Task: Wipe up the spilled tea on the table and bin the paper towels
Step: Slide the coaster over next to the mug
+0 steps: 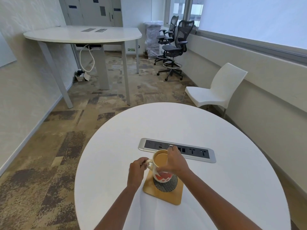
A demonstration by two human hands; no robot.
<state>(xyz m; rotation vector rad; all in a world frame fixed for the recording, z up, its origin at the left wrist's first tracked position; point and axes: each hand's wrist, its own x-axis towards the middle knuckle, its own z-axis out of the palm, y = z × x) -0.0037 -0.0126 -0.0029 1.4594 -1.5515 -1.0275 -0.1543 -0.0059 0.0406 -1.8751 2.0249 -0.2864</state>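
Office: mesh task chairs, desks

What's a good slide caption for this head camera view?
Both hands steady a full mug of milky tea on a coaster beside the table's socket strip.

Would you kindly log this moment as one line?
left hand: on mug handle | right hand: over mug | mug: full, on coaster | spill: none seen

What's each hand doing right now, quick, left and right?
Left hand: closed on the handle of the mug.
Right hand: over the mug's rim, fingers pinching a thin spoon-like handle.
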